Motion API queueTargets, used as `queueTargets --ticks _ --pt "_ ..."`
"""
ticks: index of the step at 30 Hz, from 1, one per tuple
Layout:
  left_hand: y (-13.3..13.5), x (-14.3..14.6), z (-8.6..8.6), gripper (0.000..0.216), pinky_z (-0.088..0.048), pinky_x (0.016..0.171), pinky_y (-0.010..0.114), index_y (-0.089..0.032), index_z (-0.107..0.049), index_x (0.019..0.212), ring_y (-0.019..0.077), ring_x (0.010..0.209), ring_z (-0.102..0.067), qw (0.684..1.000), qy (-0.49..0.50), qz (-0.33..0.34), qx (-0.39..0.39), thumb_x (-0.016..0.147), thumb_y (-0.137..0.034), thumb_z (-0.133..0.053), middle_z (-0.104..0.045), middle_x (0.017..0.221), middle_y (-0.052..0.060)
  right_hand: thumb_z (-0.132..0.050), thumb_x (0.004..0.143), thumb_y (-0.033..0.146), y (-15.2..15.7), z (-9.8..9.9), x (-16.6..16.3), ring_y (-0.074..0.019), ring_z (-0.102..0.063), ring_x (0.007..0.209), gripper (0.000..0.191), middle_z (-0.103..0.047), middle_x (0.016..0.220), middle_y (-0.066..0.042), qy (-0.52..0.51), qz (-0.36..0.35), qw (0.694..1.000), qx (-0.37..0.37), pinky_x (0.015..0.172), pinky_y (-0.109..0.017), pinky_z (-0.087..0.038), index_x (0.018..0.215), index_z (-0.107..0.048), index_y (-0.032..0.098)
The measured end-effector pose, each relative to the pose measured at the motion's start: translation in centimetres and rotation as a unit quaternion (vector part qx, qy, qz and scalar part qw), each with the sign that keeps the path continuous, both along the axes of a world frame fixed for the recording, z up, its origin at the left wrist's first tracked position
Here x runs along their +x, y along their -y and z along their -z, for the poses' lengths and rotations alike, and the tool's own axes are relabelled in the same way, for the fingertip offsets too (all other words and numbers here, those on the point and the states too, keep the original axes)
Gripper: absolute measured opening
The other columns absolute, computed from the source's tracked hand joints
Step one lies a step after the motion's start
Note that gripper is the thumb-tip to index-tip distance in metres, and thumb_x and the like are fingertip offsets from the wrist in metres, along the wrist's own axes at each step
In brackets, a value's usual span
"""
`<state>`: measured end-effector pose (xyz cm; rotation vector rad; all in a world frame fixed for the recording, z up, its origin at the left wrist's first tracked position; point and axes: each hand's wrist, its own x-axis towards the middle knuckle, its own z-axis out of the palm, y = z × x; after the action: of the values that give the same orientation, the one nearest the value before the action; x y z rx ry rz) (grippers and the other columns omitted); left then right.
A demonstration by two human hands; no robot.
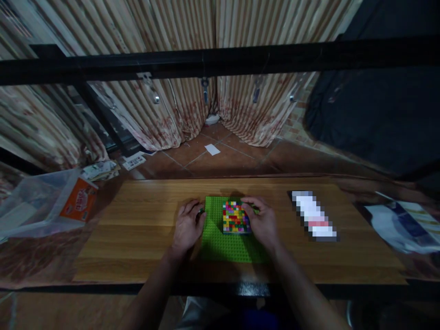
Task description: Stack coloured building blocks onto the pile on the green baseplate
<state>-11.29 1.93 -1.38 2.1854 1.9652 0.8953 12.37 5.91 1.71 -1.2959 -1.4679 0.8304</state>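
Observation:
A green studded baseplate (213, 247) lies on the wooden table. On its upper middle stands a square block of small multicoloured toy bricks (235, 217), packed closely in mixed colours. At the baseplate's left edge rests my left hand (187, 227), fingers curled, with a small dark piece (200, 211) between thumb and forefinger; its exact kind is too small to tell. My right hand (264, 223) is closed at the right side of the brick block, its fingertips at the upper right corner. That hand covers part of the block's right edge and the baseplate.
A pixelated oblong item (312, 215) lies on the wooden table (137, 233) to the right. Off the left end is a clear plastic bin (44, 201) with an orange label. Plastic packaging (405, 224) sits beyond the right end. A black bar (220, 62) crosses before striped curtains.

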Motion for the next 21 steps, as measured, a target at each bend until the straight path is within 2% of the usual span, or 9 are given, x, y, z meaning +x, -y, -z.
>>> queueTargets --ticks 3,12,21 --pt "-0.1 0.0 0.0 0.028 -0.046 0.104 0.045 -0.021 -0.067 0.113 0.0261 0.117 -0.057 1.000 0.000 -0.001 -0.005 0.093 -0.031 -0.051 -0.065 0.124 0.009 -0.063 0.080 0.036 -0.4 0.2 -0.2 -0.0226 -0.062 0.104 0.020 -0.070 0.103 -0.007 -0.012 -0.002 1.000 -0.003 0.099 -0.041 -0.044 0.088 -0.075 0.022" --pt "-0.2 0.0 0.0 0.024 -0.047 0.102 0.045 -0.021 -0.067 0.111 0.0259 0.115 -0.058 1.000 0.012 -0.007 -0.007 0.092 -0.030 -0.054 -0.065 0.123 0.008 -0.071 0.072 0.039 -0.5 -0.1 -1.0 -0.0211 -0.064 0.095 0.019 -0.072 0.097 -0.004 -0.104 -0.010 0.989 -0.102 0.090 -0.037 -0.046 0.082 -0.077 0.023" --pt "-0.1 0.1 -0.2 0.024 -0.047 0.101 0.045 -0.021 -0.067 0.111 0.0259 0.115 -0.058 1.000 0.012 -0.006 -0.005 0.092 -0.029 -0.055 -0.065 0.123 0.008 -0.079 0.064 0.046 -0.1 -0.6 -1.1 -0.0159 -0.061 0.067 0.034 -0.072 0.078 -0.001 -0.183 -0.011 0.956 -0.227 0.065 -0.029 -0.048 0.089 -0.076 0.022"
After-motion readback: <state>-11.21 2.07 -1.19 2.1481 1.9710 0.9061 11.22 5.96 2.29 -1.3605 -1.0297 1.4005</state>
